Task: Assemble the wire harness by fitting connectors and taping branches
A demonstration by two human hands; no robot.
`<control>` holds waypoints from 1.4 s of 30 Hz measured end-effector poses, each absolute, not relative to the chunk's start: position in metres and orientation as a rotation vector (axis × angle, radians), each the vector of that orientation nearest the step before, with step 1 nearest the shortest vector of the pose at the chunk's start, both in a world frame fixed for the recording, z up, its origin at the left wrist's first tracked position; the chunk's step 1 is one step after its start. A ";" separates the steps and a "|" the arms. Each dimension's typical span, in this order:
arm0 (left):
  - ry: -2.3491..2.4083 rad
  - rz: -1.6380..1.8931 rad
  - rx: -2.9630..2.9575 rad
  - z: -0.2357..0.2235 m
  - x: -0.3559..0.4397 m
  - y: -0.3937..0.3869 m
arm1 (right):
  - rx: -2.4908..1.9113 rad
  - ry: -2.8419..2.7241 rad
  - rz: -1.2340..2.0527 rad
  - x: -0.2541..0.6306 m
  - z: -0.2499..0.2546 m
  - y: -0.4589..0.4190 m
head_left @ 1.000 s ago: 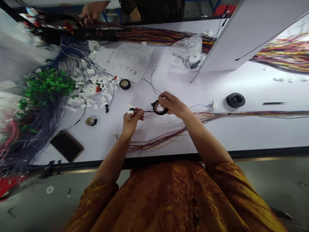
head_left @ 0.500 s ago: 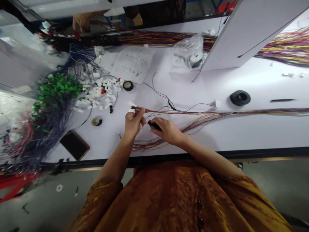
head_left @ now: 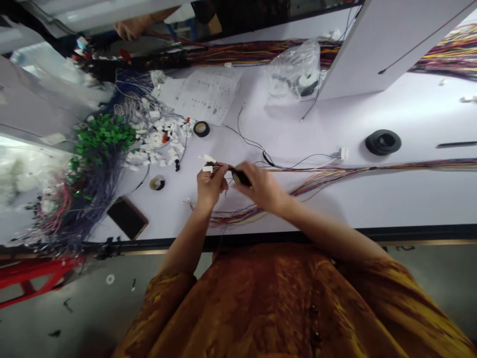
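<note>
My left hand [head_left: 210,186] pinches a thin bunch of coloured wires [head_left: 219,168] whose white connectors [head_left: 207,164] stick out past the fingertips. My right hand [head_left: 262,186] grips a roll of black electrical tape [head_left: 239,176], mostly hidden by the fingers, right against the wires beside my left hand. A long multicoloured wire harness [head_left: 328,175] runs from those hands to the right across the white table [head_left: 410,199]. One thin black wire [head_left: 249,141] curves away above my hands.
Left of my hands lie white connectors [head_left: 156,141], green connectors [head_left: 106,134], and tangled wires. Nearby are small tape rolls [head_left: 201,129], a printed sheet [head_left: 208,94], a plastic bag [head_left: 294,67], a phone [head_left: 127,218], and a black ring [head_left: 383,142]. A co-worker's hand [head_left: 128,31] shows beyond the table.
My right hand has brought the tape roll up from below the wires to press against them beside my left hand. The view has shifted slightly, and my left hand still pinches the wires.
</note>
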State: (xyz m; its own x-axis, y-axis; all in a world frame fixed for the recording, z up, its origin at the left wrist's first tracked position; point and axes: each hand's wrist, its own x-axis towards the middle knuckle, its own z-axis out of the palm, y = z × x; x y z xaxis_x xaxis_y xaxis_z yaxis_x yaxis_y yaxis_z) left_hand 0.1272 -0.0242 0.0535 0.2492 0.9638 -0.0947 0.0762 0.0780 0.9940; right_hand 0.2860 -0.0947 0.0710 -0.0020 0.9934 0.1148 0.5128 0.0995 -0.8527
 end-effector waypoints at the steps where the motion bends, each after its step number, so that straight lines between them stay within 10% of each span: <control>1: 1.101 0.931 1.254 0.053 0.129 -0.025 | -1.503 -1.696 0.729 0.281 0.068 -0.107; 5: 1.056 1.036 1.307 0.053 0.134 -0.037 | -1.531 -1.514 0.689 0.283 0.063 -0.103; 11: 0.984 1.092 1.742 0.045 0.129 -0.054 | -1.508 -0.918 1.496 0.310 0.066 -0.035; 20: 1.094 1.070 1.336 0.040 0.139 -0.038 | -1.414 -1.505 0.732 0.292 0.043 -0.136; 29: 0.963 1.105 1.396 0.026 0.136 -0.045 | -1.368 -0.530 1.366 0.318 0.038 -0.061; 42: 0.969 1.038 1.270 0.040 0.174 -0.033 | -1.450 -1.266 0.696 0.302 0.023 -0.143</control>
State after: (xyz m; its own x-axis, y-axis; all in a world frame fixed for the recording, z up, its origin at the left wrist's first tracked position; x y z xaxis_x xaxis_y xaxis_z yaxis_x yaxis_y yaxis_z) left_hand 0.1738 -0.0334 0.0400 0.2624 0.9650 0.0019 -0.0645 0.0156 0.9978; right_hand 0.3018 -0.1432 0.0228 0.2735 0.9413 0.1981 0.3366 0.0992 -0.9364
